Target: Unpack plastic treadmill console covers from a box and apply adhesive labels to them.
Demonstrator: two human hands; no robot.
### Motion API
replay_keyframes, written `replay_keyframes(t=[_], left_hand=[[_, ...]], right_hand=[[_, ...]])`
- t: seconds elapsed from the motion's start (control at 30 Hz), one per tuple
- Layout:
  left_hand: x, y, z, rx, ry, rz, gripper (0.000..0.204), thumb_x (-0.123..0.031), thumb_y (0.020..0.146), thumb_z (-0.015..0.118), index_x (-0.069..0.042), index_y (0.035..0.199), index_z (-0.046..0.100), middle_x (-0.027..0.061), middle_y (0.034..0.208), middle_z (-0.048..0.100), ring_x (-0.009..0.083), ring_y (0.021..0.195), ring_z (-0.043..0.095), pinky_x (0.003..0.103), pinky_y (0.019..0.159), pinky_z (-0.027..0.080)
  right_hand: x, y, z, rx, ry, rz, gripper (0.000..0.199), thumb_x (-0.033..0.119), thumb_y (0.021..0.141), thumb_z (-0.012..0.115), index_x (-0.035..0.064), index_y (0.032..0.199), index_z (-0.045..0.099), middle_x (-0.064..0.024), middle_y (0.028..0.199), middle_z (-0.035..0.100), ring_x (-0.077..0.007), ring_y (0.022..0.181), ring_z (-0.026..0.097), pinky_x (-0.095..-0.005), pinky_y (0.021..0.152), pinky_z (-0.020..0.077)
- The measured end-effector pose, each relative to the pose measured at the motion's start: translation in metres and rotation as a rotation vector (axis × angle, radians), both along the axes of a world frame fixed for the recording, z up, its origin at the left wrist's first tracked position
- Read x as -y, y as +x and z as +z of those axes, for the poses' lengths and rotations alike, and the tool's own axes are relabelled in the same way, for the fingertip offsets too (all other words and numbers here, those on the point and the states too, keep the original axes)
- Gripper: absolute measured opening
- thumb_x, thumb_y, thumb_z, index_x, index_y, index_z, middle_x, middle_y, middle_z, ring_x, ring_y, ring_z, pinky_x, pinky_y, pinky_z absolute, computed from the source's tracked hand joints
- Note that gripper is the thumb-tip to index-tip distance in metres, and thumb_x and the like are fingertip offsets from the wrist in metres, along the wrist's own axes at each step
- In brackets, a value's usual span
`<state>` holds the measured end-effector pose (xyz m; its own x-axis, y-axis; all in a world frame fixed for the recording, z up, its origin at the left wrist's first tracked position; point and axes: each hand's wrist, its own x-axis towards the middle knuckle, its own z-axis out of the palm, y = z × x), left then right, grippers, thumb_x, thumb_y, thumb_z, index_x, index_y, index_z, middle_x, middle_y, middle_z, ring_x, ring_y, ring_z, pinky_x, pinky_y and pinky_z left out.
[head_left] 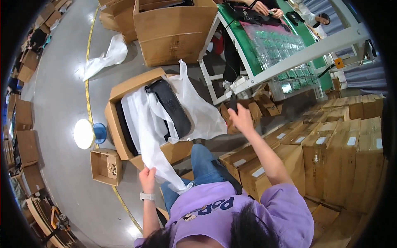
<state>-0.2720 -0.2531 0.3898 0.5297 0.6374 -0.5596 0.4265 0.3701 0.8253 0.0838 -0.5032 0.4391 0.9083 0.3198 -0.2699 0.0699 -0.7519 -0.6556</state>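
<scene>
My left hand (pixel 147 178) pinches the edge of a thin white wrapping sheet (pixel 155 155). The sheet runs up from my fingers into an open cardboard box (pixel 112 128) in front of me. Inside the box, a long black plastic device (pixel 170 105) lies partly bared among white wrapping, beside other wrapped items. Out to the right, my right hand (pixel 242 118) closes around a slim black handle-shaped thing (pixel 233 102) near the table's lower frame. What that thing belongs to cannot be made out.
A green-topped table (pixel 244 45) with trays of clear parts (pixel 279 51) stands at upper right, where another person's hands (pixel 266 9) work. Stacked cartons (pixel 331 153) line my right. A large carton (pixel 175 39), a round stool (pixel 84 134) and a small box (pixel 106 167) stand around.
</scene>
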Motion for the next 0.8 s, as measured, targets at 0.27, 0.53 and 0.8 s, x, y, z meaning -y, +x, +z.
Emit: replay_keyframes(t=[0.27,0.53,0.8], left_hand=[[0.047,0.081,0.043,-0.02,0.078,-0.136,0.014,-0.01,0.084,0.061,0.004,0.082,0.063,-0.0045,0.067,0.057,0.002,0.059,0.046,0.021,0.051,0.036],[0.098,0.056,0.053,-0.068,0.094,0.081,0.016,-0.011,0.086,0.06,0.003,0.09,0.064,-0.0032,0.074,0.06,0.0034,0.064,0.05,0.02,0.057,0.04],[0.093,0.068,0.054,-0.105,0.046,0.116,0.015,-0.009,0.085,0.059,0.005,0.089,0.064,-0.0038,0.072,0.058,0.0028,0.062,0.046,0.022,0.054,0.037]], right_hand=[[-0.03,0.238,-0.001,0.824,-0.671,0.033,0.046,0.016,0.083,0.055,-0.0082,0.119,0.039,-0.0157,0.067,0.065,-0.0328,0.063,0.066,-0.0429,0.058,0.0524],[-0.028,0.312,-0.045,0.557,-0.932,0.066,0.053,0.021,0.088,0.045,-0.0048,0.133,0.032,-0.0194,0.083,0.067,-0.0337,0.072,0.067,-0.0465,0.058,0.0523],[-0.017,0.27,0.012,0.792,-0.869,0.278,0.045,0.018,0.085,0.048,-0.0029,0.124,0.041,-0.0157,0.071,0.067,-0.0313,0.065,0.067,-0.0425,0.058,0.0531]])
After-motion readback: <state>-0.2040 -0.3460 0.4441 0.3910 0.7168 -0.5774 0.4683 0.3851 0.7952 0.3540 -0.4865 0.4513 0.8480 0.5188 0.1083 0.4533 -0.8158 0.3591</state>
